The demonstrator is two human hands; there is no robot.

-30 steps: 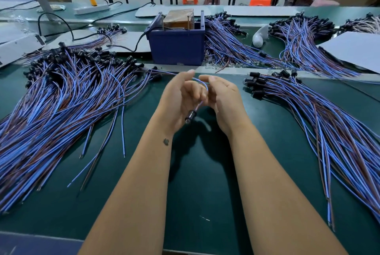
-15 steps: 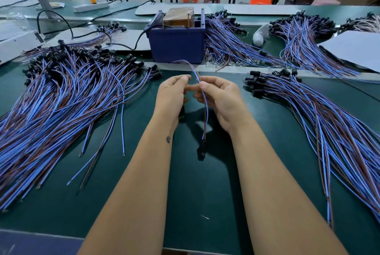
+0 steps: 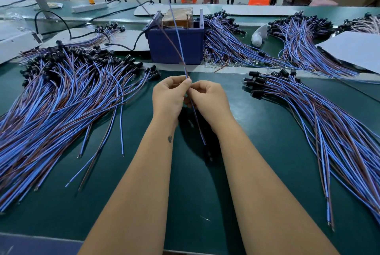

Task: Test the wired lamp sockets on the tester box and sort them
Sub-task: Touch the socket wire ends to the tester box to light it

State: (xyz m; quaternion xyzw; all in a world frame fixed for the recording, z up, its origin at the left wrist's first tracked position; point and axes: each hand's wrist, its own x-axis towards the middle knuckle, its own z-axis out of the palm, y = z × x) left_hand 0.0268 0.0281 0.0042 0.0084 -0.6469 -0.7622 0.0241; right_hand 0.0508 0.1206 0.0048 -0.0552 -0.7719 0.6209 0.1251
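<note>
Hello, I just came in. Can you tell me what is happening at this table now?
A person is working through wired lamp sockets on a green table. Both the left hand and the right hand pinch one socket's wires, whose blue and brown ends stick up toward the blue tester box. The socket itself hangs below the hands, blurred. A large pile of sockets lies on the left, a smaller pile on the right.
</note>
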